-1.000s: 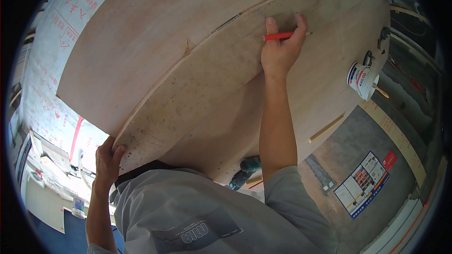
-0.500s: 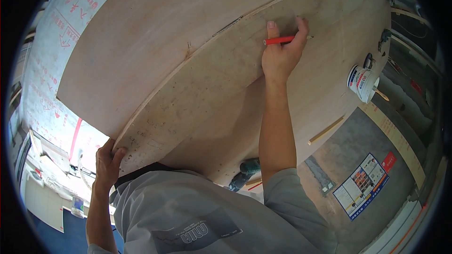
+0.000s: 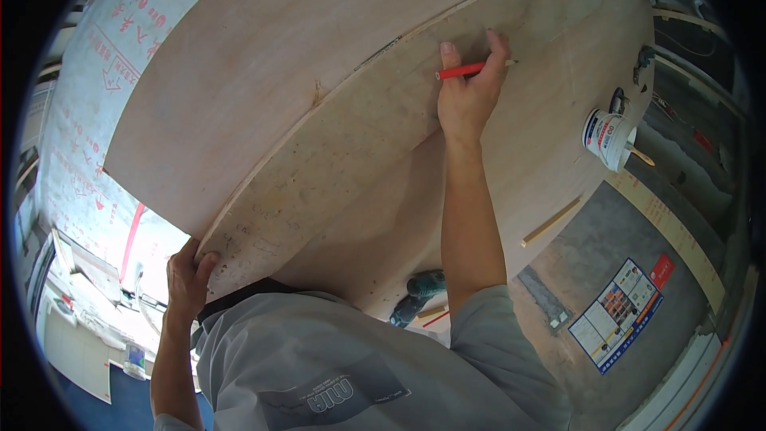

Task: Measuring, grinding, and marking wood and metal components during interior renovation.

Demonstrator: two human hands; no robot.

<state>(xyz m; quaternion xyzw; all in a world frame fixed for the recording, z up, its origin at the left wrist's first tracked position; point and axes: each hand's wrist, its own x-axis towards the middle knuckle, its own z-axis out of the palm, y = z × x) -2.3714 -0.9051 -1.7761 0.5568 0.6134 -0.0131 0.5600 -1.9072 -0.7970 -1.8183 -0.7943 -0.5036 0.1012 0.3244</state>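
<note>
A long plywood strip lies slanting across a larger plywood sheet. My left hand grips the strip's near left corner, thumb on top and the other fingers mostly hidden at the edge. Over the strip's right part, my right hand holds a red pencil between thumb and fingers. The pencil lies crosswise in the hand, its sharpened end pointing right. Whether the right hand touches the wood, I cannot tell. Faint pencil marks show near the strip's left end.
At the right stands a white bucket with a wooden-handled brush. A small wood stick lies on the sheet's near edge. A printed poster is on the floor. White sheeting with red print is at the left.
The view has shifted slightly, and my right hand with the pencil appears a little further left. Both hands keep their holds.
</note>
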